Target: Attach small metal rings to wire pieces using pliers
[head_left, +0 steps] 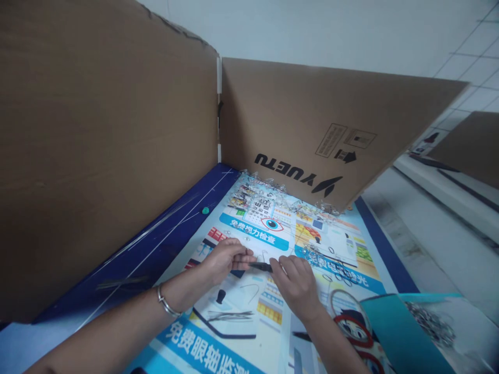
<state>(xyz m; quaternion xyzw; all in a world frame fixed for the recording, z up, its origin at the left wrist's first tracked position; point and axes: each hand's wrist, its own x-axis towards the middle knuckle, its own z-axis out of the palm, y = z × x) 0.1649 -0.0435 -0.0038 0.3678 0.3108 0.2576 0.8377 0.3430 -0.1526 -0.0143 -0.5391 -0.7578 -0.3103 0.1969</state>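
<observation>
My right hand (296,283) is closed around a dark pair of pliers (260,266), whose narrow jaws point left; its handles are hidden in the palm. At the jaw tips, my left hand (230,257) pinches finger and thumb together on what looks like a thin wire. A curved bit of wire (264,255) shows between the two hands, just above the jaws. Below them, a bent wire (250,292) and a bundle of straight wires (230,316) lie on the printed sheet (268,340). Several dark wire loops (339,275) are beyond my right hand.
Cardboard panels stand at the left (109,156) and back (288,114). Clear, shiny pieces (265,188) line the back panel's foot. A teal-edged container (390,324) at right holds tangled metal pieces (432,324). Long wires (156,226) and a green dot (205,210) lie at left.
</observation>
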